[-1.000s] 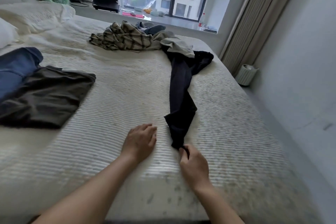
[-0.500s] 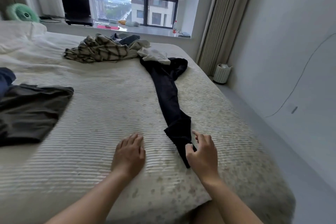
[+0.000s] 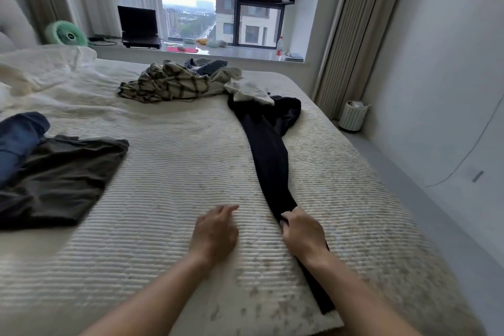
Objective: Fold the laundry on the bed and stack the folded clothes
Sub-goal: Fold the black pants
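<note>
A long black garment (image 3: pixel 268 155) lies stretched down the right half of the bed (image 3: pixel 177 177), its near end running under my right forearm to the bed's front edge. My right hand (image 3: pixel 302 234) grips this garment near its lower part, fingers curled round the cloth. My left hand (image 3: pixel 215 232) rests flat on the bedspread just left of it, holding nothing. At the left lie a folded dark brown garment (image 3: pixel 57 180) and a blue one (image 3: pixel 19 142) beside it. A heap of unfolded laundry with a plaid shirt (image 3: pixel 169 84) sits at the far side.
A pale garment (image 3: pixel 251 88) covers the black garment's far end. Pillows (image 3: pixel 41 65) lie at the far left. A windowsill with a laptop (image 3: pixel 139 27) and green fan (image 3: pixel 66 34) runs behind the bed. A small white bin (image 3: pixel 353 116) stands on the floor at the right.
My right hand has closed round the black garment and pulled it toward me, so its near end now reaches the bed's front edge. My left hand stays flat on the bedspread.
</note>
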